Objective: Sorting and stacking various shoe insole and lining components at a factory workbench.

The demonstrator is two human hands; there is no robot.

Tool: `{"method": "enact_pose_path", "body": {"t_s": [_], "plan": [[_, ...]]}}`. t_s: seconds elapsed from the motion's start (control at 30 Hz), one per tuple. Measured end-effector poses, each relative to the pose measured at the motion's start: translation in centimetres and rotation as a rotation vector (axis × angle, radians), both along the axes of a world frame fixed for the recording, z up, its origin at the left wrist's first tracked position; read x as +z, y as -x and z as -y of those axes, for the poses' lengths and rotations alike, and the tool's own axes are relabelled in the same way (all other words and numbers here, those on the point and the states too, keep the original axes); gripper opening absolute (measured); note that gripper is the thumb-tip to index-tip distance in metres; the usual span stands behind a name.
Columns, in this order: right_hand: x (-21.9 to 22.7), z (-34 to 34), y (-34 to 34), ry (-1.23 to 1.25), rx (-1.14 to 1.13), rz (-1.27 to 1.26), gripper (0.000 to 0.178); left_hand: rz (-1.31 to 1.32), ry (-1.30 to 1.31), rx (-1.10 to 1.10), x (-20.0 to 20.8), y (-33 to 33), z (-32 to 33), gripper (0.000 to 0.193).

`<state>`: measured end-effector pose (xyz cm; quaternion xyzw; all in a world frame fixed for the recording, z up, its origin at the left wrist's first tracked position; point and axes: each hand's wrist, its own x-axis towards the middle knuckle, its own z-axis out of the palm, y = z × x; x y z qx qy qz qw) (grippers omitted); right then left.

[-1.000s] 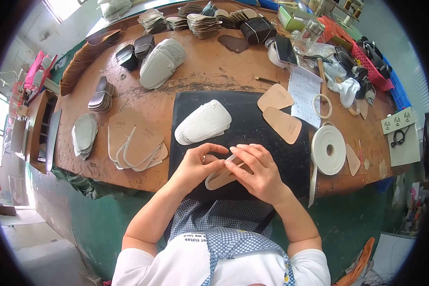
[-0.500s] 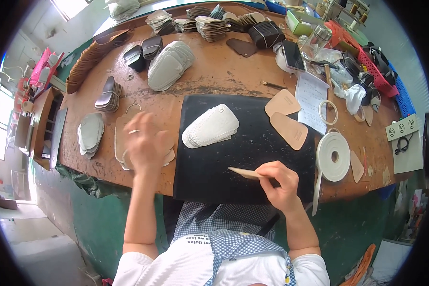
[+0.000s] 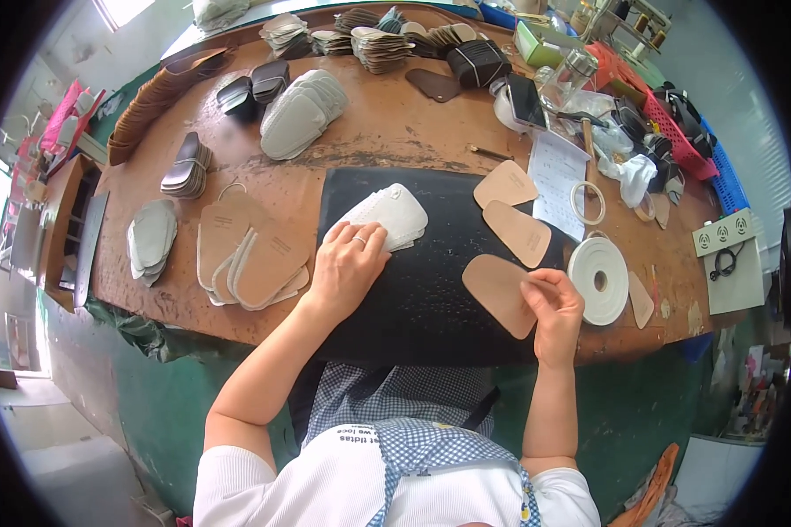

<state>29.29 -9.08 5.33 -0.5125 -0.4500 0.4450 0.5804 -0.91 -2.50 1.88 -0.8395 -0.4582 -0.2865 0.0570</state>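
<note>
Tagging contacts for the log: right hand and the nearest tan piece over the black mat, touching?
Touching. The head view shows the right hand holding the tan piece at its right edge, thumb on top.

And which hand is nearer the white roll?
Right. The right hand is just left of the roll, holding a tan piece; the left hand is much farther left, at the white stack.

White shirt (image 3: 308, 479) bears dark lettering (image 3: 358, 435); tan pieces (image 3: 511, 230) and paper (image 3: 556, 178) carry illegible marks (image 3: 536, 241)
</note>
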Motion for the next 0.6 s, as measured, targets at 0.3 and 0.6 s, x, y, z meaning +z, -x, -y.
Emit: {"method": "enact_pose_path", "body": {"t_s": [0.3, 0.6], "plan": [[-1.2, -0.9, 1.4, -0.010, 0.103, -0.042, 0.016, 0.197, 0.150, -0.083, -0.8, 1.8, -0.6, 0.010], [0.5, -1.8, 2.6, 0.132, 0.188, -0.007, 0.014, 0.036, 0.099, -0.399, -1.1, 0.2, 8.9, 0.024]]}}
